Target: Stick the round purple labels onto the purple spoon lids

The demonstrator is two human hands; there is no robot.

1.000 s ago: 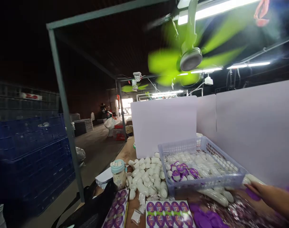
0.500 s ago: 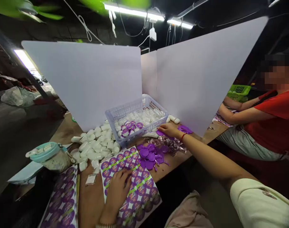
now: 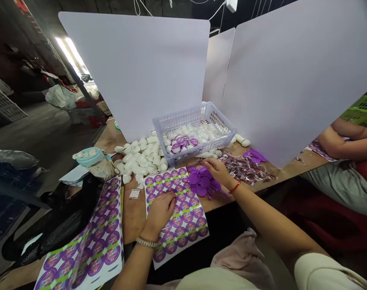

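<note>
My left hand [image 3: 162, 209] rests on a sheet of round purple stickers [image 3: 183, 221] with green bands, its fingers loosely bent and the thumb apart. It holds nothing that I can see. My right hand [image 3: 218, 172] reaches to the back edge of a heap of purple plastic discs [image 3: 203, 183] with thin stems. Its fingers are curled together on the discs there; the fingertips are partly hidden. Beyond lies a plastic basket [image 3: 198, 152] holding white pieces, several with purple stickers. To its left is a pile of white plastic tubes [image 3: 141, 155].
Small clear-wrapped packets [image 3: 246, 167] and more purple discs [image 3: 255, 156] lie right of my hand. A blue-rimmed tub [image 3: 94, 161] and another sticker sheet [image 3: 105, 233] are at left. White panels [image 3: 147, 72] stand behind. A co-worker's arm [image 3: 346, 139] shows at right.
My right hand has moved from over the packets toward me, to the near heap of purple discs. My left hand stays on the sheet. The view has tilted down and turned left.
</note>
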